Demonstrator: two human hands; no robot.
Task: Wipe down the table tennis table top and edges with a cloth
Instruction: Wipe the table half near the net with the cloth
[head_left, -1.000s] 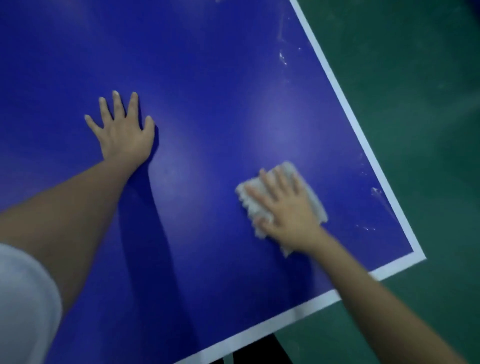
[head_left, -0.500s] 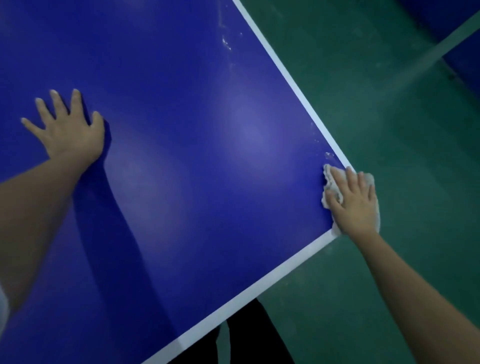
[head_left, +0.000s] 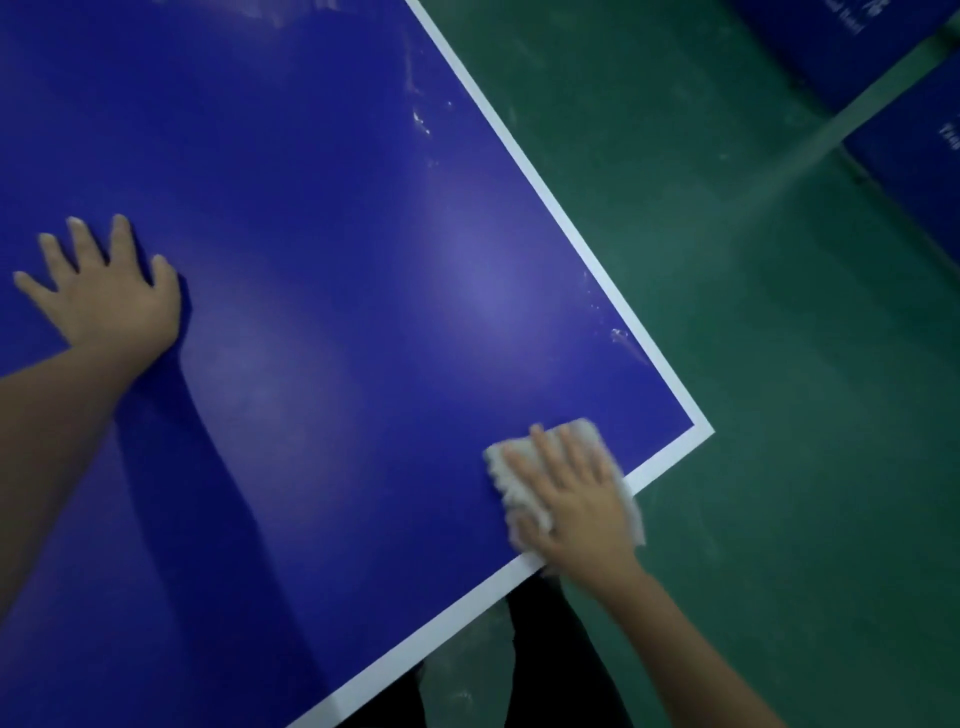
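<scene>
You are mid-stroke by the lower-right corner of the glossy blue table-tennis counter (head_left: 337, 208). Your right hand (head_left: 576, 504) presses the crumpled white cloth (head_left: 511, 486) flat onto the surface, fingers (head_left: 545, 447) straight and spread over it rather than curled round it. This is at lower right of the frame, where the white border line (head_left: 571, 234) runs along the near edge, and part of the cloth overhangs that edge. Your left hand (head_left: 111, 301) lies palm-down at middle left, fingers splayed, holding nothing.

0.5 s ago the cloth sat on the side edge just above the corner; it has since come round to the near edge, while the left hand has stayed planted.

Whitish smears (head_left: 623, 340) remain beside the side border, up and right of the cloth. So the next move, as I judge it, is a sweep back up that strip with firm, flat pressure.
</scene>
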